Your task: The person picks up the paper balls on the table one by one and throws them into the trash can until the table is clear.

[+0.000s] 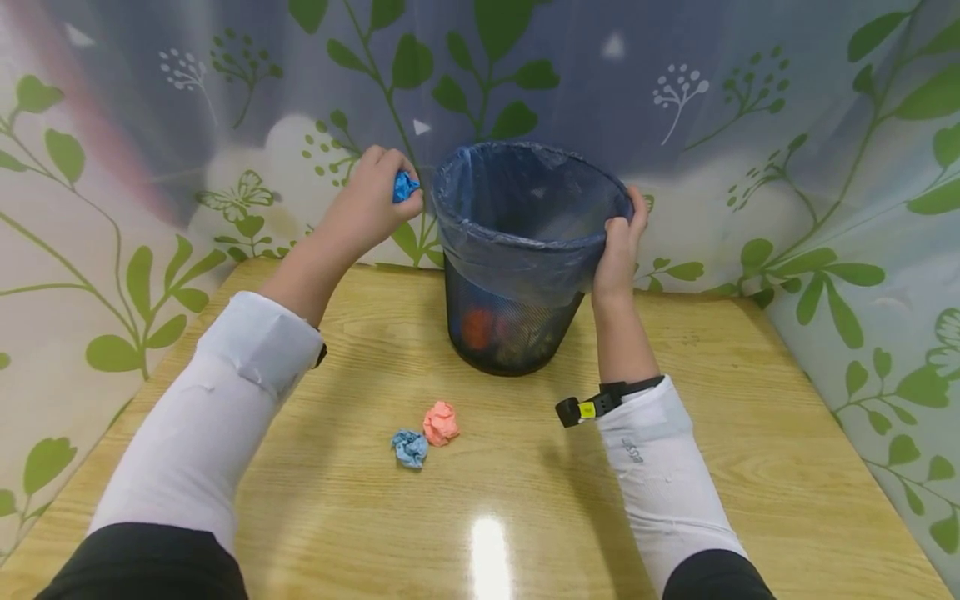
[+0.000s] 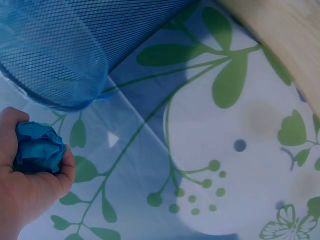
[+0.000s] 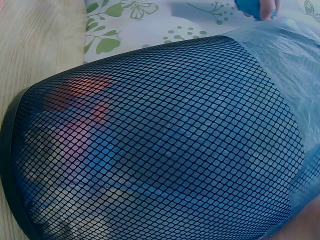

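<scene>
My left hand grips a crumpled ball of blue paper, just left of the bin's rim and level with it. The left wrist view shows the same blue paper ball between curled fingers and thumb. My right hand holds the right side of the rim of a black mesh wastebasket, thumb and fingers over the edge. A translucent blue bin liner is folded over that rim. Through the mesh in the right wrist view, red crumpled paper and other coloured pieces lie at the bottom.
On the wooden table in front of the wastebasket lie a pink paper ball and a grey-blue paper ball, side by side. A leaf-patterned curtain stands behind the table and along both sides.
</scene>
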`<state>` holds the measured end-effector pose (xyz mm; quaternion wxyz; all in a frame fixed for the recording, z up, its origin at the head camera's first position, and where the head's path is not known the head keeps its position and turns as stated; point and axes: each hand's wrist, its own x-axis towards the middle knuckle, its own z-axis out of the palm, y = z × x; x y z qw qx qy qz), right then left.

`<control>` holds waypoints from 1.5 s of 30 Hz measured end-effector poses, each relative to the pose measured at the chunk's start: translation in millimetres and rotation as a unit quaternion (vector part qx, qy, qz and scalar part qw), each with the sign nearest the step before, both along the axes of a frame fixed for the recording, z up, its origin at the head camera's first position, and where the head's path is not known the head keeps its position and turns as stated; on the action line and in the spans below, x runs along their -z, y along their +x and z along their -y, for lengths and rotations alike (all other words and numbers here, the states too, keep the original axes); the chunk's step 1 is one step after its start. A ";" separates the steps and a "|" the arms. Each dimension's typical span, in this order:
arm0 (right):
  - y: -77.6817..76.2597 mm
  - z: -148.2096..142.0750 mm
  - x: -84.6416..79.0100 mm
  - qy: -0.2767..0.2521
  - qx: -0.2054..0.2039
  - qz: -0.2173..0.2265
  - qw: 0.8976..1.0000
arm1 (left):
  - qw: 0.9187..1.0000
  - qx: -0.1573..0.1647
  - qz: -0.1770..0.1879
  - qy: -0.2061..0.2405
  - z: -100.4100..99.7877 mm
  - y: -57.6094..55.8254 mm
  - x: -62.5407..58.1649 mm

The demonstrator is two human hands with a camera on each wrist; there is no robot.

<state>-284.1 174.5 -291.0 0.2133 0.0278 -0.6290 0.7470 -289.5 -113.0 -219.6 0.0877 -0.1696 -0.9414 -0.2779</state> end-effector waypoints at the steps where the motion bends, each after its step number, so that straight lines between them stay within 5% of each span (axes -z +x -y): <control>1: -0.1 0.1 -0.5 0.000 0.000 0.000 1.000 | 1.000 -0.002 -0.003 0.005 -1.3 -0.5 -2.6; 18: -1.5 1.5 -2.5 -0.005 0.011 -0.005 1.000 | 1.000 0.026 -0.012 0.007 -39.5 -7.5 -39.9; 33: 0.4 0.8 -1.6 0.001 0.006 -0.005 1.000 | 0.998 0.062 0.011 0.007 -80.6 -9.1 -36.9; 45: 0.7 1.6 0.0 0.005 0.008 -0.011 1.000 | 0.992 0.109 0.039 -0.043 -95.6 -10.2 -25.1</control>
